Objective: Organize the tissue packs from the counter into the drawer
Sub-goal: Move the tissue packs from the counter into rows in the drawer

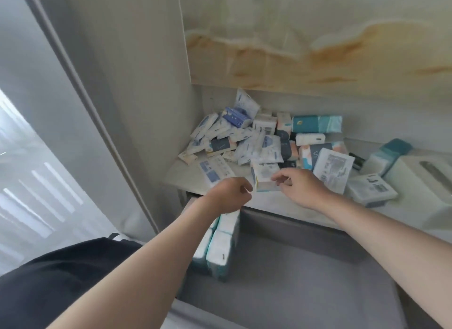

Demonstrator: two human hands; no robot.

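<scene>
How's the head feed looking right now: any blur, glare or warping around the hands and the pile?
Head view: motion blur smears the fingers of the left hand and right hand at the white pack; pile labels are too soft to read; the window at left is blown out; wide-angle warp tilts the cabinet edge; light is flat, no hard shadows.

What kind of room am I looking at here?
Probably a home storage nook beside a window: a pale stone-look counter heaped with tissue packs, an open grey drawer below it, and a white tissue box on the right.
</scene>
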